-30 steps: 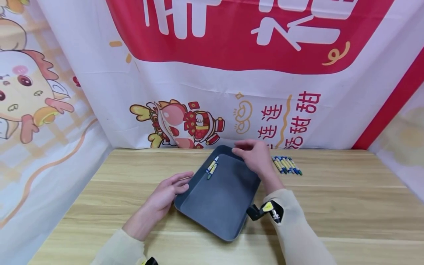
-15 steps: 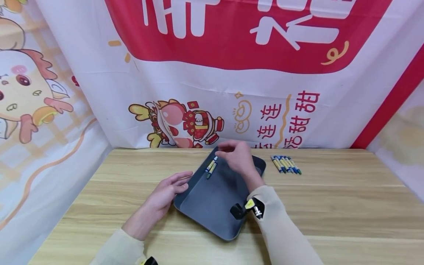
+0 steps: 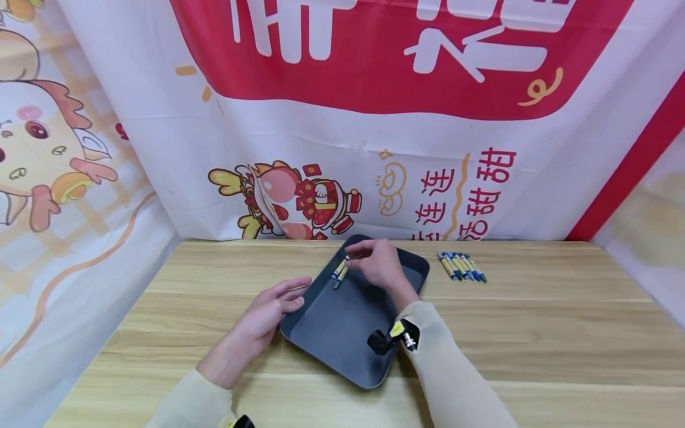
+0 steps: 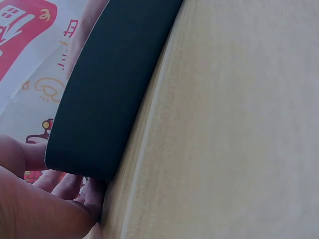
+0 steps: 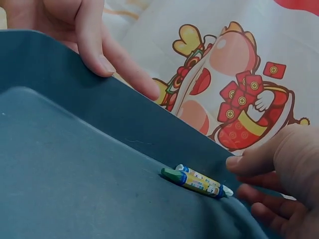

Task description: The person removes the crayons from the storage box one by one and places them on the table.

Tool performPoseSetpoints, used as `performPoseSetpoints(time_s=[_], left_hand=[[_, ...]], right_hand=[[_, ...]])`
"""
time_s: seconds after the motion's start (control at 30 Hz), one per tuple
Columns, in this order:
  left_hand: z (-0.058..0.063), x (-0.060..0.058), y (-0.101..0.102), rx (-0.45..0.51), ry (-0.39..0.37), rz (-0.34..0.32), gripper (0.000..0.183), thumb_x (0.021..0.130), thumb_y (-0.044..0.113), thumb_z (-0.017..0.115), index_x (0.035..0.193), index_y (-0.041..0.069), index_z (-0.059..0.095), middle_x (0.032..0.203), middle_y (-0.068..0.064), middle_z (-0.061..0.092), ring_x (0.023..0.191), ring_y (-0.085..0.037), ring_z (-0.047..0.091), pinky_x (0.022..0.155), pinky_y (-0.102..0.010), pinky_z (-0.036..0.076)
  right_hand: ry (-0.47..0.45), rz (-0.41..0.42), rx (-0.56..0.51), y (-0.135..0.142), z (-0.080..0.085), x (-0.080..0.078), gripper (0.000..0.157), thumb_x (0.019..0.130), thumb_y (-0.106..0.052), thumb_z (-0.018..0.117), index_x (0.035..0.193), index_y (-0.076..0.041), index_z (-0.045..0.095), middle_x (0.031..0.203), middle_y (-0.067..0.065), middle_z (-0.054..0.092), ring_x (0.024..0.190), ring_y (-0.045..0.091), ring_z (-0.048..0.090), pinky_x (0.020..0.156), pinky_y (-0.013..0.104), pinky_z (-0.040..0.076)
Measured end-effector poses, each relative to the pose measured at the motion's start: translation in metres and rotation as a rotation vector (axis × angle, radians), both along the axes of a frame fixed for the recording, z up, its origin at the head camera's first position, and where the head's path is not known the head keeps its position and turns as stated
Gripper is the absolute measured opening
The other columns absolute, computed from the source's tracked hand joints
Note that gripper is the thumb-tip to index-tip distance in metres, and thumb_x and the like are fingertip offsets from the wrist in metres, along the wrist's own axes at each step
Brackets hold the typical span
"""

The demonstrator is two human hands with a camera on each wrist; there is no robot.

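Note:
A dark grey baking tray [image 3: 342,333] lies at an angle on the table. Inside it, along the left wall, two crayons lie side by side: a green-tipped crayon [image 5: 197,183] and a paler one mostly behind it. My left hand [image 3: 273,309] holds the tray's left wall, thumb at the rim and fingers along the outside. My right hand [image 3: 379,263] is over the tray at the crayons' far end. In the right wrist view, its thumb and fingers are apart beside the pale tip, with no crayon visibly gripped.
Several crayons [image 3: 461,266] form a row on the wooden table [image 3: 508,333], right of the tray. A printed cloth [image 3: 407,131] hangs right behind the table's far edge.
From the tray's far right side, my right hand has moved left and then down to the crayons' far end. The left hand and the tray stay in place.

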State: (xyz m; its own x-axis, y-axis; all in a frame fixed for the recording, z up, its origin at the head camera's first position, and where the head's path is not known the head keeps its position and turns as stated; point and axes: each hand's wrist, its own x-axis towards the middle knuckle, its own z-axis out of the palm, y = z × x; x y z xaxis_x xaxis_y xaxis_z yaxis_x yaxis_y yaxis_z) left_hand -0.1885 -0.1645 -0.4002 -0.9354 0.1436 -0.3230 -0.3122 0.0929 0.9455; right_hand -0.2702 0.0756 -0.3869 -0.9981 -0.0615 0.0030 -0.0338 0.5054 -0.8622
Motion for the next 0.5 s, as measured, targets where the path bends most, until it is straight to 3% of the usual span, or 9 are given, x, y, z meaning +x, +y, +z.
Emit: performPoseSetpoints(time_s=[0.5], left_hand=[[0.0003, -0.0001, -0.0001, 0.0, -0.005, -0.001, 0.048, 0.107, 0.01, 0.056, 0.154, 0.016, 0.056, 0.162, -0.013, 0.053, 0.146, -0.032, 0.056, 0.126, -0.051, 0.038]], right_hand=[[-0.034, 0.066, 0.06, 0.0023, -0.0096, -0.0004, 0.028, 0.092, -0.005, 0.081, 0.116, -0.019, 0.083, 0.115, 0.003, 0.077, 0.105, 0.021, 0.068, 0.099, 0.042, 0.055]])
